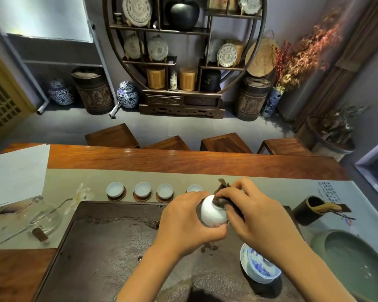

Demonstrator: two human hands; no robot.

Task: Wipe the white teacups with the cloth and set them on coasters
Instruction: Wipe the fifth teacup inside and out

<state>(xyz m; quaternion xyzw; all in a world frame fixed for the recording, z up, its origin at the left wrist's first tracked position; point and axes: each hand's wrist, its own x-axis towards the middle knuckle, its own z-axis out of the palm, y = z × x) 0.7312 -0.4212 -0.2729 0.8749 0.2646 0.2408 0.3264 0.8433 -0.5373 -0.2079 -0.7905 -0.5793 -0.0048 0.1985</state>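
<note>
The white teacup (213,211) is gripped sideways by the left hand (183,223) while the dark cloth (224,198) is pinched against it by the right hand (255,212), so a slip onto the tea tray (100,247) is risked.

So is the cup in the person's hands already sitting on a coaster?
No, the left hand holds the white teacup up over the dark tea tray.

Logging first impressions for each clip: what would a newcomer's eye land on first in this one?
Most likely the two hands at centre: the left hand holds a white teacup above the dark tea tray while the right hand presses a dark cloth against it. Next, the row of white cups on coasters just beyond the tray, and the big round shelf of tea cakes and jars against the far wall.
</note>
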